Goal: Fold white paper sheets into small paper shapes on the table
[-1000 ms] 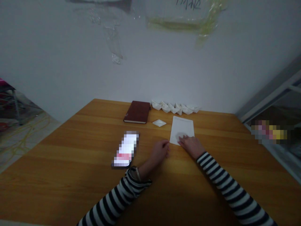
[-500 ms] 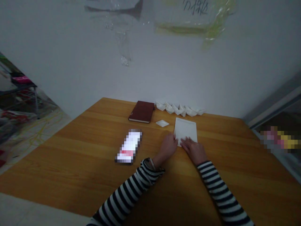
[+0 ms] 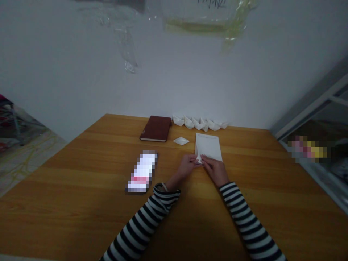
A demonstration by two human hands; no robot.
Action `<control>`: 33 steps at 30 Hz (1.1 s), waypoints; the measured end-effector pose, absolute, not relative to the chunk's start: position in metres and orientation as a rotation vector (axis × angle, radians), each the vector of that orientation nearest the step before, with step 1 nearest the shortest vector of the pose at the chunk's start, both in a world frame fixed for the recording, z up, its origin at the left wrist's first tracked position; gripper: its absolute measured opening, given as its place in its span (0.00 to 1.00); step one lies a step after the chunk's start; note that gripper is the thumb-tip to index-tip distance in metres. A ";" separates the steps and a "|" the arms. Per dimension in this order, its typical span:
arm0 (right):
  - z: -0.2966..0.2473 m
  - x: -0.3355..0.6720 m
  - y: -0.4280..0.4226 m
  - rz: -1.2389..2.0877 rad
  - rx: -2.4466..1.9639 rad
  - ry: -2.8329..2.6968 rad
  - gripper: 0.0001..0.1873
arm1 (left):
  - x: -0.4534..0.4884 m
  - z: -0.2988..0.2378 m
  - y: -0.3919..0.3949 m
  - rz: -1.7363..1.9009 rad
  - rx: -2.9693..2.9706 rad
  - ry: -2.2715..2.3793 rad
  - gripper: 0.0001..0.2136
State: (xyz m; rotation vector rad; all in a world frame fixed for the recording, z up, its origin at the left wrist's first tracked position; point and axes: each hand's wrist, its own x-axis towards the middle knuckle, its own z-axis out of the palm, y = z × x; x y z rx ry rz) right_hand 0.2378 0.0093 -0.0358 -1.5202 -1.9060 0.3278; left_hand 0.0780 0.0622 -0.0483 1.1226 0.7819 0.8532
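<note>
Floor (image 3: 43, 141) streaked with yellow shows at the far left, beside the thin metal leg of a stand (image 3: 16, 123) that is partly out of view. Next comes the wooden table (image 3: 67, 188), its far edge close to the pale wall (image 3: 157, 83), where strips of clear tape (image 3: 127, 50) are stuck. A phone (image 3: 143, 170) lies flat on the wood, its lit screen blurred into squares. Farther back, a dark red notebook (image 3: 156, 128) lies closed. To its right, nearer the person, sits a small white diamond of folded paper (image 3: 181, 140). The person's left hand (image 3: 187, 165), below a striped sleeve with a pale band at the wrist, has its fingers pinching the near left corner of a white sheet (image 3: 208, 146). Higher on the wall, yellowish tape (image 3: 195, 27) borders a paper with handwriting. Folded paper boats (image 3: 199, 123) stand in a row beside the notebook. The sheet lies on the table in front of these boats. At its near edge the right hand (image 3: 216, 170) grips the paper between thumb and fingertips, close to the left fingers. Farthest right, past the table, runs a slanting frame (image 3: 312, 106) with a pixelated pink and yellow patch (image 3: 307, 148) just below.
</note>
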 end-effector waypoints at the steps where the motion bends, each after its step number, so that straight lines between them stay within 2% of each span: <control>1: -0.035 0.239 0.009 0.327 -1.513 -1.902 0.18 | 0.078 -0.050 0.063 0.855 1.105 0.769 0.19; 21: -0.034 0.235 0.007 0.279 -1.532 -1.924 0.18 | 0.068 -0.042 0.064 0.732 1.069 0.712 0.24; 27: -0.034 0.224 0.009 0.168 -1.690 -1.785 0.16 | 0.072 -0.036 0.063 0.745 1.101 0.788 0.21; 31: -0.023 0.224 0.007 0.077 -1.771 -1.625 0.22 | 0.077 -0.031 0.058 0.781 1.157 0.891 0.18; 33: -0.012 0.228 0.000 -0.051 -1.748 -1.497 0.24 | 0.075 -0.023 0.052 0.833 1.192 0.968 0.19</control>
